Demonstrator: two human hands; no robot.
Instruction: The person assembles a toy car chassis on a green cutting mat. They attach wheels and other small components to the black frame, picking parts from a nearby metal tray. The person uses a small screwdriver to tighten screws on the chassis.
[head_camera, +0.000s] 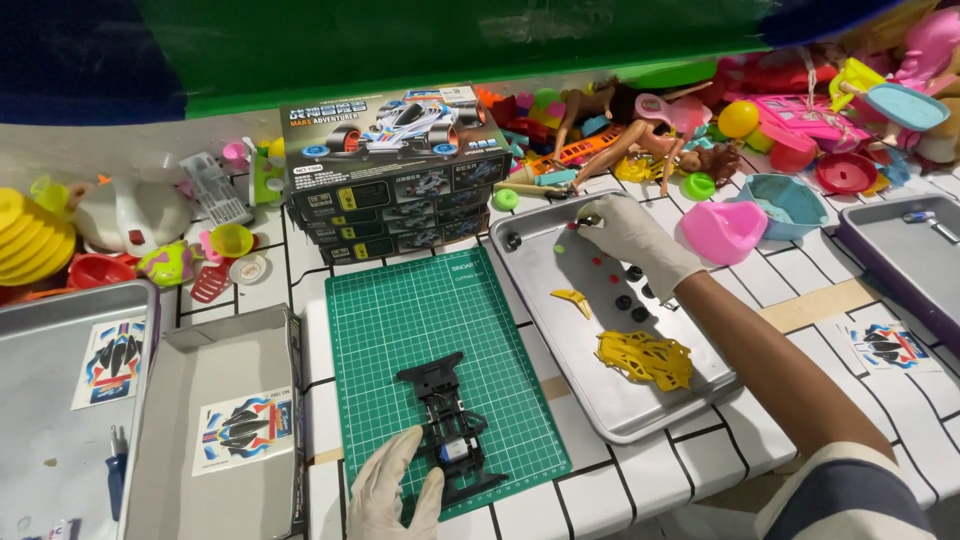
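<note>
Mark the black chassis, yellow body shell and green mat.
black chassis (447, 420), head view, middle of frame.
yellow body shell (646, 359), head view, centre of lattice.
green mat (400, 315), head view, bare upper area.

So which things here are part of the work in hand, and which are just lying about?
In hand: black chassis under the left hand on the green cutting mat; metal tray of small parts, where the right hand reaches; yellow body shell.

Lying about: dolls, pink bowl, stacked boxes.

Stacked toy-car boxes (400, 170) sit behind the green cutting mat (430, 340), with a pink bowl (722, 230) nearby.
</note>
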